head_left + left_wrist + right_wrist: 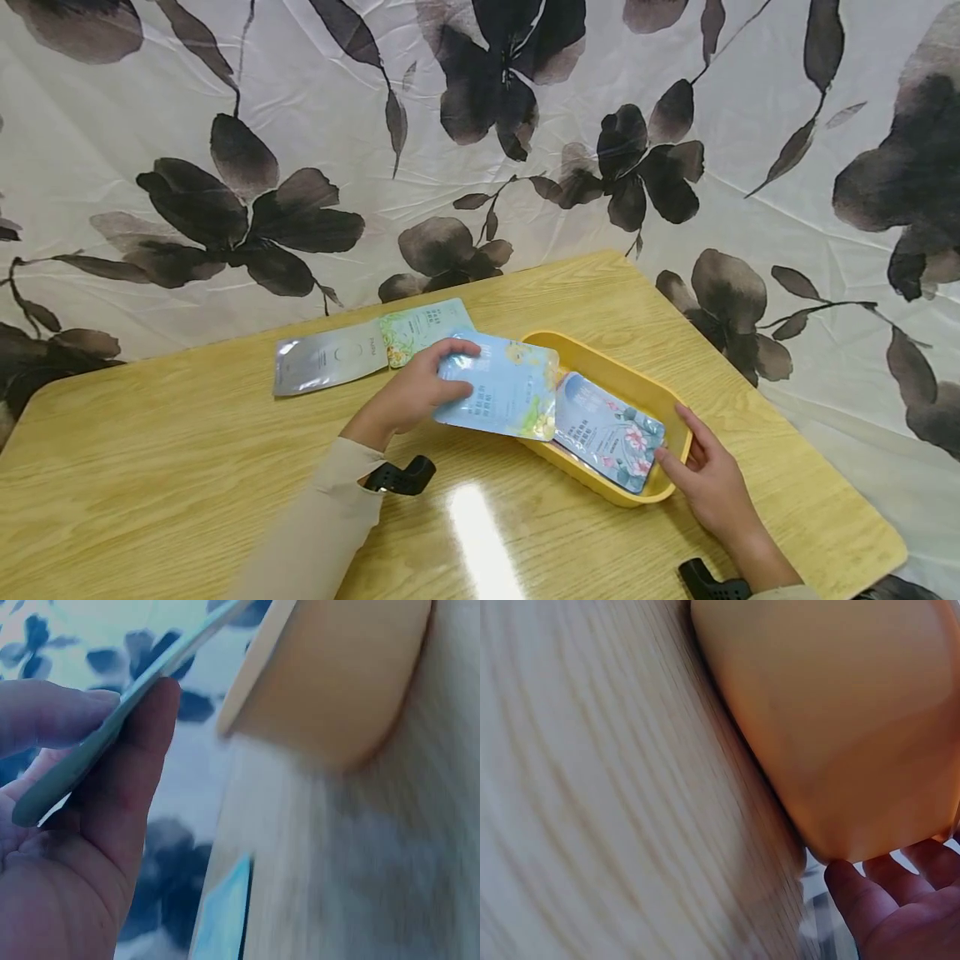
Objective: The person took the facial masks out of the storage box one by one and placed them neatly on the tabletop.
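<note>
Light-blue, flat, glossy packet (502, 385), pinched at its left edge by the left grip (420, 388), its free right side overlapping, in head view, the yellow, oblong plastic tray (615, 377); right grip (708, 485) clasps the tray's right end, presumably for steadiness.

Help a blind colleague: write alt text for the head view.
A person's left hand holds a blue packet, partly hiding a yellow tray that the right hand grips. In the tray lies a flower-printed packet; a silver packet and green packet lie on the wooden table.
</note>
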`<state>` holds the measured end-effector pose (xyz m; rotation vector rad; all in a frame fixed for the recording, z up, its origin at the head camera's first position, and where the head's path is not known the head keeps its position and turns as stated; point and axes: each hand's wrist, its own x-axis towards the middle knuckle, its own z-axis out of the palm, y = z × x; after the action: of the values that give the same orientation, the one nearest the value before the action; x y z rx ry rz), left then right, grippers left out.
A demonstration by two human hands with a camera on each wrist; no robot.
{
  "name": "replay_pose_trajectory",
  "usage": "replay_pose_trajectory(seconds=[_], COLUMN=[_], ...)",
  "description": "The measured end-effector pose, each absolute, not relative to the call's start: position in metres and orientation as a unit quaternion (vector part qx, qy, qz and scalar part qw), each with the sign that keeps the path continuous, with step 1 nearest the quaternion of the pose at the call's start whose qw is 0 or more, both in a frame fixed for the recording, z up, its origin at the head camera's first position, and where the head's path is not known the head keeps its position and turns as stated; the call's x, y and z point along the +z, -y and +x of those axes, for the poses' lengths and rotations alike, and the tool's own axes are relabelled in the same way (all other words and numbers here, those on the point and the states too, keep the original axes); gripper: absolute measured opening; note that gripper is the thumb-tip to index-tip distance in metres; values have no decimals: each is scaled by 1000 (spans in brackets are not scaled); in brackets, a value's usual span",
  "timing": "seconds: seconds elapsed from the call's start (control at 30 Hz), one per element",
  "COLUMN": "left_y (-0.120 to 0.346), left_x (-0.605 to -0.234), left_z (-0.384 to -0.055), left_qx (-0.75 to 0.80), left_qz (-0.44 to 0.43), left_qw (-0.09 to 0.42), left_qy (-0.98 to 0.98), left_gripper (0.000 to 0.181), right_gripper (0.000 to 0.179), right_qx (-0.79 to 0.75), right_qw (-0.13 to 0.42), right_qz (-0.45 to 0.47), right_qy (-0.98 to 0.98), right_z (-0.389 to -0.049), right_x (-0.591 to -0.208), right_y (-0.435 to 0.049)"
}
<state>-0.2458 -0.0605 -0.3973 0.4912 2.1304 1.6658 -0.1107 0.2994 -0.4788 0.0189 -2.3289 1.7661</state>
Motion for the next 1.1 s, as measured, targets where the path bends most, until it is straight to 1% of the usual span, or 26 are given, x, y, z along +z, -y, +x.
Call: replay_pose_trajectory(seconds=[0.23,0.43,0.77,1.1], left_y=[122,163,211,238], left_x=[-398,-410,-430,-441], left_z=[-241,-232,-215,-205], left_qx=[557,552,549,555], left_qz=[105,62,12,-19], left_qw=[161,143,134,131], left_qy=[-808,-819,-825,-821], left_gripper=[49,54,60,61], right_gripper=[73,73,75,74], right_qx=[580,570,573,570], right_qw=[95,92,86,85], right_qz=[-28,-40,-49,-59], right_qy=[809,816,813,815], right_z=[-112,-112,-114,-116], right_x=[-477,-473,-473,-472], right_y=[-305,-308,-312,-319])
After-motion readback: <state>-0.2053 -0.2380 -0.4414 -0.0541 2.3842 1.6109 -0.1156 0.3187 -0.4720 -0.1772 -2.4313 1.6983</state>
